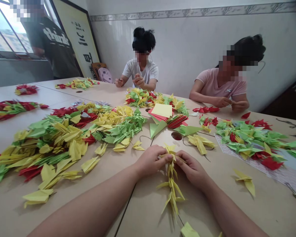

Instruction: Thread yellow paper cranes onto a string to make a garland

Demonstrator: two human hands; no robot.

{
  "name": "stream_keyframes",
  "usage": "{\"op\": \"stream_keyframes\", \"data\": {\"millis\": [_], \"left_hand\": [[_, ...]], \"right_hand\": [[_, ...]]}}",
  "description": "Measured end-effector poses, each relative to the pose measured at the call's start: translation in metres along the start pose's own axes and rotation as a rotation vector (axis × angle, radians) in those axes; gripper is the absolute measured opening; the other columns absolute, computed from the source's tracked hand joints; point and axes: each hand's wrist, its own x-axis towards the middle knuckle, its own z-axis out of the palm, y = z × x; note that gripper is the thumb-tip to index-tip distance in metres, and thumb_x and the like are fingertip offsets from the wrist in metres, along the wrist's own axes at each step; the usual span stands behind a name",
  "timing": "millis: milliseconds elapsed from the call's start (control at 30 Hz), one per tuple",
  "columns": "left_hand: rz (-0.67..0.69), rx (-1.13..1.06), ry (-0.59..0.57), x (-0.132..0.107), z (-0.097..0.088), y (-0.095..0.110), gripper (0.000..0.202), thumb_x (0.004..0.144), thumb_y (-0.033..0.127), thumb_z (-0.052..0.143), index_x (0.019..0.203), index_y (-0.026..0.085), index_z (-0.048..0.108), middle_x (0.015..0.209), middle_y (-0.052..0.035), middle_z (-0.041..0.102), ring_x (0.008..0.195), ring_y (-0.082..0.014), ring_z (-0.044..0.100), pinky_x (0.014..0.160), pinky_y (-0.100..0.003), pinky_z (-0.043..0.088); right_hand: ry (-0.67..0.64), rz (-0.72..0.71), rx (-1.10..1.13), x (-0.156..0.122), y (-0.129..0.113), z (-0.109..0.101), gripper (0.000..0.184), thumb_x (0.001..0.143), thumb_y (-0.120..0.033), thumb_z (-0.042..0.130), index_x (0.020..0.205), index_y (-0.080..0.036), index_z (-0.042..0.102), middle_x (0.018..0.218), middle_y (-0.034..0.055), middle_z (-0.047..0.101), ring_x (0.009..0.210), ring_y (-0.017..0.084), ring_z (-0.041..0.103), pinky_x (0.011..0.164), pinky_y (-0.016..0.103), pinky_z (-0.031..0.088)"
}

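Observation:
A string of yellow folded paper cranes hangs down between my hands toward the table's near edge. My left hand pinches its top end from the left, thumb and fingers pressed together. From the right, my right hand grips the same top piece; its fingertips are partly hidden by the paper. A dark thread shows below the lowest crane of the bunch, leading to a paler yellow paper piece. Just beyond my right hand lies a yellow paper cluster with thread. A single yellow crane rests farther right.
A large heap of yellow, green and red folded papers covers the left side. Square paper sheets are stacked ahead, near a round table hole. Another heap lies right. Two people sit across the table; another stands by the window.

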Motion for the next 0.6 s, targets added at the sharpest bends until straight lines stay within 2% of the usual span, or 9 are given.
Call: {"op": "stream_keyframes", "data": {"millis": [200, 600], "left_hand": [[-0.023, -0.098, 0.029, 0.0012, -0.0003, -0.0008, 0.033, 0.084, 0.041, 0.043, 0.069, 0.016, 0.059, 0.066, 0.0003, 0.055, 0.067, -0.0116, 0.049, 0.064, -0.021, 0.036], [-0.035, -0.050, 0.060, 0.0014, 0.0023, -0.0009, 0.034, 0.083, 0.041, 0.042, 0.069, 0.016, 0.061, 0.069, -0.0019, 0.059, 0.068, -0.0126, 0.050, 0.064, -0.023, 0.037]], "right_hand": [[0.057, -0.003, 0.002, 0.0016, -0.0003, -0.0004, 0.027, 0.083, -0.042, 0.046, 0.071, -0.018, 0.051, 0.065, -0.0015, 0.050, 0.063, 0.012, 0.047, 0.059, 0.023, 0.038], [0.094, 0.010, 0.002, 0.0036, 0.0042, 0.0014, 0.025, 0.082, -0.040, 0.046, 0.072, -0.018, 0.053, 0.066, -0.0001, 0.055, 0.062, 0.012, 0.050, 0.057, 0.023, 0.040]]}}
